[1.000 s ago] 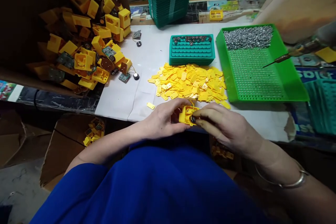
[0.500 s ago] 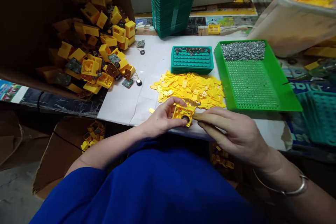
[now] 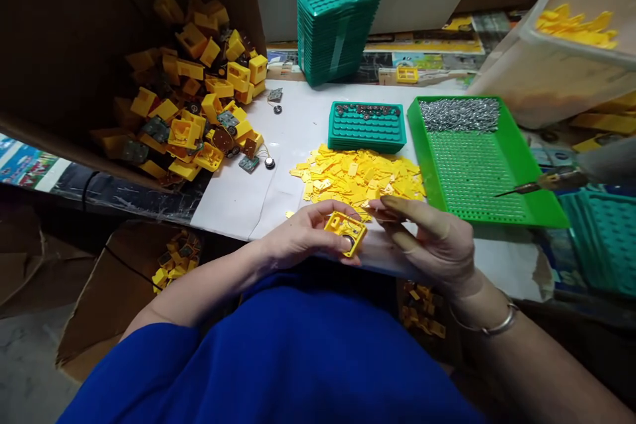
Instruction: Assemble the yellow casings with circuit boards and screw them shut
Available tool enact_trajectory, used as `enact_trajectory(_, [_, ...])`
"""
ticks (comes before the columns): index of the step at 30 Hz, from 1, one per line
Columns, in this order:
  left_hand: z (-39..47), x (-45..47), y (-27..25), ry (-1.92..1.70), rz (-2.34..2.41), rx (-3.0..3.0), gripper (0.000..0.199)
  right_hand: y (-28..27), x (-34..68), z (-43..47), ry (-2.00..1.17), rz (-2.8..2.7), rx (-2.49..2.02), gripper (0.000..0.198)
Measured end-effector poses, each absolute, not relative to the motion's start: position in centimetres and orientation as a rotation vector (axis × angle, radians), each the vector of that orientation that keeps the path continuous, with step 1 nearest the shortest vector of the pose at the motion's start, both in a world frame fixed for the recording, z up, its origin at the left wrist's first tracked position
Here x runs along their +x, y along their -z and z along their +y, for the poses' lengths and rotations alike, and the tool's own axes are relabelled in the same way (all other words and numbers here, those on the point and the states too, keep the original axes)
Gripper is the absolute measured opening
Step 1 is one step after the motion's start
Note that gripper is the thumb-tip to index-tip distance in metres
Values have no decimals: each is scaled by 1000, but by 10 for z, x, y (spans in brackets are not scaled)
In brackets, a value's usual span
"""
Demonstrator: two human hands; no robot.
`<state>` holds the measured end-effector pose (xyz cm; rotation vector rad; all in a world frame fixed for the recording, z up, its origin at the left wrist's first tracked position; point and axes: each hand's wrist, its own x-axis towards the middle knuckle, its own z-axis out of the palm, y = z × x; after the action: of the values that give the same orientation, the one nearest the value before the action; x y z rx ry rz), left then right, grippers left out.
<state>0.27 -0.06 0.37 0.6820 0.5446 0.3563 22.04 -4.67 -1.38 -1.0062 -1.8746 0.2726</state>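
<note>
My left hand [image 3: 303, 232] grips a small yellow plastic housing [image 3: 334, 224] between thumb and fingers, its hollow side up. Inside sits a round dark speaker [image 3: 348, 241] with thin wires, and my thumb lies against it. Just right of the housing is my right hand [image 3: 437, 238], its fingers stretched towards the left and apart. The fingers have yellowish coverings, and their tips are slightly blurred. I see nothing held in them. Behind both hands spreads a heap of flat yellow plastic pieces [image 3: 362, 175].
A green tray [image 3: 539, 175] of screws stands right, with a screwdriver [image 3: 546, 183] over it. Behind the heap is a teal tray [image 3: 368, 126] with small round parts. A carton [image 3: 44, 99] of yellow housings [image 3: 183, 132] lies left. Tall teal trays [image 3: 338, 33] stand behind.
My right hand's fingertips have come away from the housing's edge and spread. The screwdriver has come further into view from the right. The whole view has shifted slightly.
</note>
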Motion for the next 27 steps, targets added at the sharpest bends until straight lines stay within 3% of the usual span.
enact_trajectory(6, [-3,7,3,-640,692,914,39,10,215,-53,-122,-1766,-1134,62])
enact_trajectory(12, [-1,20,5,-805,755,813,41,-1,202,-67,46,-1972,-969,43])
enact_trajectory(20, [3,10,-5,-551,645,672,52,5,200,-77,172,-2010,-982,37])
enact_trajectory(27, [4,12,0,-550,623,649,58,4,204,-79,197,-2192,-890,27])
